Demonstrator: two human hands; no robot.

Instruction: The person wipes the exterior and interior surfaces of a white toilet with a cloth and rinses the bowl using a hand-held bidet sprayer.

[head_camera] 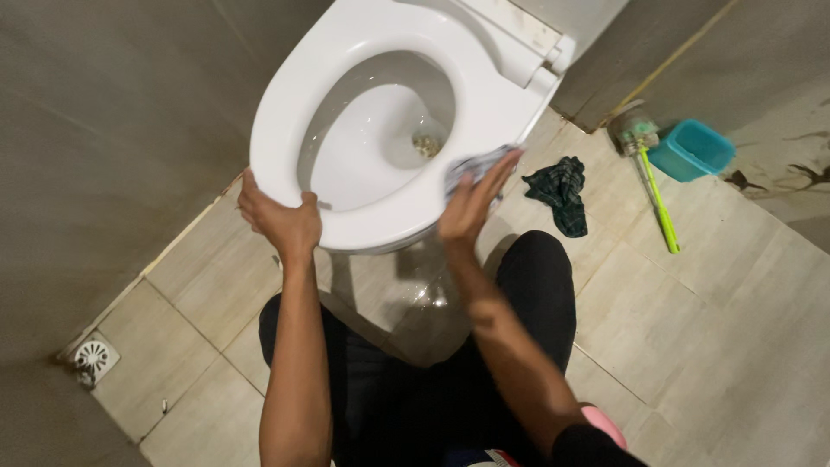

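Note:
A white toilet with its seat (285, 112) down fills the upper middle of the head view. My left hand (281, 220) grips the seat's near left rim, thumb on top. My right hand (474, 203) presses a bluish-grey patterned cloth (467, 166) flat against the seat's right rim, fingers stretched out over it. The bowl (372, 138) inside is white and wet, with a dark drain opening at its bottom. My knees in dark trousers are below the toilet.
A crumpled dark green cloth (560, 192) lies on the beige tiled floor right of the toilet. Further right stand a teal plastic tub (692, 149) and a brush with a yellow-green handle (659, 203). A round floor drain (93, 356) sits at the lower left by the grey wall.

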